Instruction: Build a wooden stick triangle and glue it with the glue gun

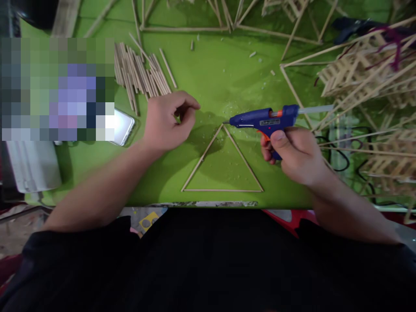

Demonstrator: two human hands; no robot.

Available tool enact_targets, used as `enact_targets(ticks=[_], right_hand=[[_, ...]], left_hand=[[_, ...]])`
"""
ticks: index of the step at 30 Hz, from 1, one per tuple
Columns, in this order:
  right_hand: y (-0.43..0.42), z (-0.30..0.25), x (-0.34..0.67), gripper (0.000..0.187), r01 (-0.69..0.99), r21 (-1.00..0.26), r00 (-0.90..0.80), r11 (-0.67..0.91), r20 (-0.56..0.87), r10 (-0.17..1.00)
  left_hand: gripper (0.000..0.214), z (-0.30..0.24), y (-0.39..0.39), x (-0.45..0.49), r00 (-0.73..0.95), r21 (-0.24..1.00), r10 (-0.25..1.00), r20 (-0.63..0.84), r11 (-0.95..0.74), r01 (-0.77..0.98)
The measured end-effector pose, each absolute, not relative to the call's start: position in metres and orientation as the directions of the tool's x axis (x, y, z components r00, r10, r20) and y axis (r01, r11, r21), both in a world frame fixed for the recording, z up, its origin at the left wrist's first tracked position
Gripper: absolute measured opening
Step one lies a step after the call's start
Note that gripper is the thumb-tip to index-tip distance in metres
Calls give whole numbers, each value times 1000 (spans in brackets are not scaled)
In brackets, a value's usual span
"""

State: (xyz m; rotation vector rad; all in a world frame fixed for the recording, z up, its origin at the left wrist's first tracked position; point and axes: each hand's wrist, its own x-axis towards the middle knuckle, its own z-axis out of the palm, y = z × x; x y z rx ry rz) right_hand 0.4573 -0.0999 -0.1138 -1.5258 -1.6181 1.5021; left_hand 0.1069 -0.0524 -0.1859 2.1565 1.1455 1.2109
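My right hand (297,151) is wrapped around the grip of a blue glue gun (256,120), with a finger at its orange trigger. A clear glue stick (315,109) sticks out of its back end. The nozzle points left, right at the top corner of a triangle of thin wooden sticks (222,190) lying flat on the green table. Whether the tip touches the wood I cannot tell. My left hand (170,121) hovers to the left of that corner, its fingers curled in toward the thumb with nothing visible in them.
A pile of loose sticks (139,76) lies beyond my left hand, near a phone-like device (121,128). Stick frames (185,29) stand along the back. Bundled stick structures (354,82) and a black cable (344,162) crowd the right. A white box-like object (34,167) sits at left.
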Motion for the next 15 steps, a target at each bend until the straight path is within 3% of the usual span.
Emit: enact_targets(ticks=[6,10,15], right_hand=[[-103,-111,456,61,413,-893,-290,-180,-317,903],[-103,-110,458,62,435,-888,-308,-152,-305,901],[-102,-111,460,65,473,-878,-354,-80,-272,895]], left_hand=[[12,-195,-46,103,289,736,874,390,-485,473],[24,-201,-44,99,323,710,831,452,-555,434],[11,-198,-49,102,306,706,841,446,-540,458]])
